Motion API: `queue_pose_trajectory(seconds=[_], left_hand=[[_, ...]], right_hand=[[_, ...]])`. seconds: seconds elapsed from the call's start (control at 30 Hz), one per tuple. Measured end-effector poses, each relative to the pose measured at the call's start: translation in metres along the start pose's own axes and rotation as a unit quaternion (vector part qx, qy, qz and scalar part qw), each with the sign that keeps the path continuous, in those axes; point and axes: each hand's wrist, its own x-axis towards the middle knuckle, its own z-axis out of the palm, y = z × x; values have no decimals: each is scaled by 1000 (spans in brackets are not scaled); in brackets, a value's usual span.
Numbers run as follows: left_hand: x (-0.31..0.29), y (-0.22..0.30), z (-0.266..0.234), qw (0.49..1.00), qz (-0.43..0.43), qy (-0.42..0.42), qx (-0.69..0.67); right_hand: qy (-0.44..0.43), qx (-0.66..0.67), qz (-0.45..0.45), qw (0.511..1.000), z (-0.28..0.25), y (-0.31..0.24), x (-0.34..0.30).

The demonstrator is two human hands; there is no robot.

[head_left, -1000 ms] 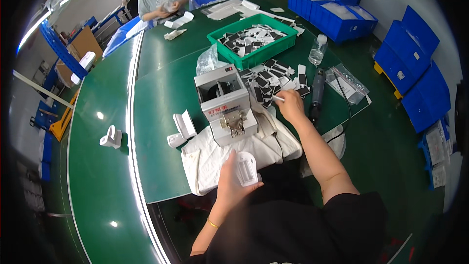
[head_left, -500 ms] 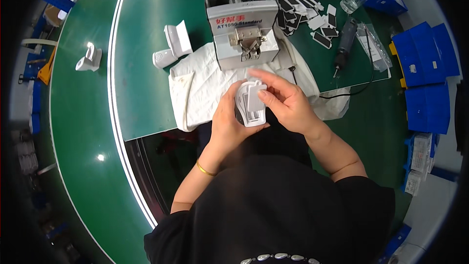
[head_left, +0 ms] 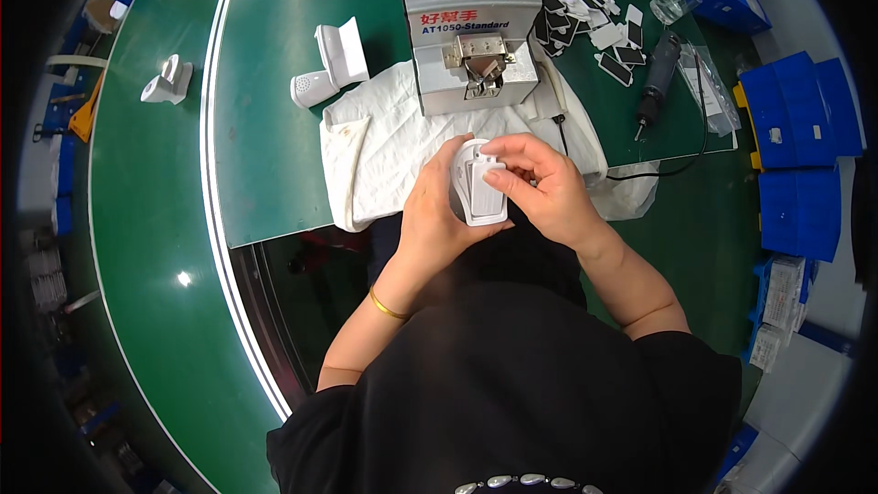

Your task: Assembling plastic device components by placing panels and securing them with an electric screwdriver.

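Now both hands [head_left: 498,187] grip white plastic part [head_left: 479,185], same as 0.5 s ago.

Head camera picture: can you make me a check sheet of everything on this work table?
Surface: green table with a white cloth spread on it.
Job's things: white plastic part held over the cloth.
Clutter: grey metal machine, white parts, small black and white pieces, clear bottle.
Hands: left hand cradles the part; right hand presses on its top.
Cables: black cord from the electric screwdriver.
Surroundings: blue bins.
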Motion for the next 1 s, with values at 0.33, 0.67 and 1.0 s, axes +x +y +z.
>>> queue_pose_trajectory(seconds=[0.33, 0.67, 1.0], left_hand=[[-8, 0, -9, 998, 48, -23, -30], [-17, 35, -32, 905, -142, -117, -383], [-11, 33, -24, 972, -55, -94, -207]], right_hand=[[-22, -109, -35, 993, -7, 13, -4], [-59, 68, 5, 996, 2, -5, -26], [-35, 83, 2, 996, -1, 6, -8]])
